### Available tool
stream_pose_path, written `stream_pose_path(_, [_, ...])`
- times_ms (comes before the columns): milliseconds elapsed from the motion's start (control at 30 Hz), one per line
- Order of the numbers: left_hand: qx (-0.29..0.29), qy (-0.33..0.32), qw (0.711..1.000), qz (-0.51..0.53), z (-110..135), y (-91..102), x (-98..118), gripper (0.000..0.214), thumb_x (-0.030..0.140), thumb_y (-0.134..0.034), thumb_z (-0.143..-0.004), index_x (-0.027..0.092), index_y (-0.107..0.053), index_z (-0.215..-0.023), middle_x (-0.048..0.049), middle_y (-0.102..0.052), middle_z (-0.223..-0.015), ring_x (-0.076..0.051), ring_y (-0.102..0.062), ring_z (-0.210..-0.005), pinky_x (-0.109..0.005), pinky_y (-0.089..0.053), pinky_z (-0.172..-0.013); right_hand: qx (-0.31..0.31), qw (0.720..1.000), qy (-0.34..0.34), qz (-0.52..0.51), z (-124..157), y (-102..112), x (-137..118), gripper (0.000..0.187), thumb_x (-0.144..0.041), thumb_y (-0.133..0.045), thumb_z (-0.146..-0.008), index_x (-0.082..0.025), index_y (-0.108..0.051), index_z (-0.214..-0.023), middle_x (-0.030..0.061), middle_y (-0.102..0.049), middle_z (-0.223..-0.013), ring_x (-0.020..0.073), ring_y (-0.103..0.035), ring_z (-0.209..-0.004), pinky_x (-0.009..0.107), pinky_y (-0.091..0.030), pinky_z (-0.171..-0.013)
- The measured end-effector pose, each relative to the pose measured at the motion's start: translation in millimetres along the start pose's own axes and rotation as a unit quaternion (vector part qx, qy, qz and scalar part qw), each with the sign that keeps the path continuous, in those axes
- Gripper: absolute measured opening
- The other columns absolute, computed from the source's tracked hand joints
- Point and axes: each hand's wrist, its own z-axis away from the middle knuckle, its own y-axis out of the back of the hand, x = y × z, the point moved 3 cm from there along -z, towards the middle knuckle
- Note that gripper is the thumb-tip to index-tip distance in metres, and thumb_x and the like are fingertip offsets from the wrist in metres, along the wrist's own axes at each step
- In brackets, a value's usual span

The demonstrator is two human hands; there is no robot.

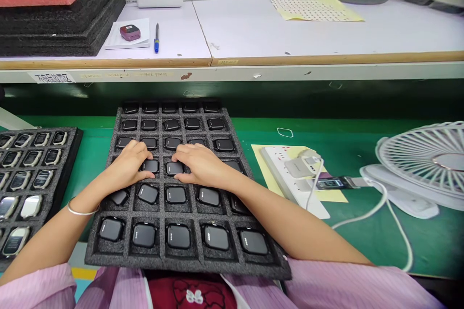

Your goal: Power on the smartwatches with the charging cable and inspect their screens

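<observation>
A dark foam tray (188, 263) lies in front of me, its pockets filled with several black square watch bodies (178, 235). My left hand (127, 164) rests palm down on the tray's middle row, fingers curled over one black watch body (150, 166). My right hand (203, 163) lies beside it, fingers bent and pressing on the neighbouring watch body (174, 168). The fingertips of both hands nearly meet. A silver bangle (80, 210) circles my left wrist.
A second foam tray (68, 147) with several lighter-rimmed watch bodies sits at the left. To the right lie a white power strip (281, 166) with plug and cable, and a white desk fan (424, 164). A raised white shelf (253, 34) behind holds a pen, foam stacks and a yellow sheet.
</observation>
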Motion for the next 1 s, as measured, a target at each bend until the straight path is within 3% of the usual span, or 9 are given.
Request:
stream_pose_path(567, [0.001, -0.013, 1.000, -0.022, -0.4, -3.2, -1.5, 0.034, 0.036, -0.076, -0.081, 0.017, -0.062, -0.105, -0.0086, -0.058, -0.103, -0.028, -0.048, -0.101, -0.043, -0.048, -0.090, -0.039, 0.999, -0.009, 0.027, -1.6, 3.1, -3.2, 0.033, -0.033, -0.075, -0.084, -0.014, -0.066, -0.109, 0.0107, -0.067, -0.109, 0.0264, -0.061, -0.102, 0.036, -0.040, -0.084])
stream_pose_path(733, [-0.024, -0.001, 0.999, -0.049, -2.3, 1.9, 0.9, 0.036, 0.038, -0.077, -0.080, 0.016, -0.062, -0.105, -0.0094, -0.059, -0.104, -0.029, -0.050, -0.101, -0.043, -0.048, -0.090, -0.036, 0.999, -0.012, 0.028, -2.2, 2.5, -6.4, 0.032, -0.033, -0.075, -0.085, -0.014, -0.067, -0.110, 0.0115, -0.066, -0.110, 0.0272, -0.062, -0.104, 0.037, -0.041, -0.085])
stream_pose_path(900, [-0.092, 0.021, 0.983, -0.160, -17.8, 20.7, 27.5, 0.035, 0.033, -0.077, -0.080, 0.015, -0.063, -0.107, -0.0102, -0.063, -0.105, -0.032, -0.054, -0.105, -0.055, -0.040, -0.101, 0.006, 1.000, -0.003, -0.027, 13.7, 18.1, -0.1, 0.039, -0.033, -0.069, -0.090, -0.014, -0.062, -0.124, 0.0139, -0.065, -0.119, 0.0286, -0.062, -0.112, 0.040, -0.044, -0.091])
stream_pose_path(1000, [-0.069, -0.013, 0.983, -0.172, -39.1, 24.9, 61.3, 0.033, 0.032, -0.070, -0.087, 0.017, -0.062, -0.115, -0.0090, -0.064, -0.110, -0.030, -0.056, -0.109, -0.057, -0.034, -0.107, 0.090, 0.995, -0.026, -0.047, 41.6, 36.0, 16.7, 0.031, -0.027, -0.060, -0.096, -0.016, -0.061, -0.125, 0.0130, -0.065, -0.119, 0.0267, -0.062, -0.111, 0.040, -0.046, -0.092])
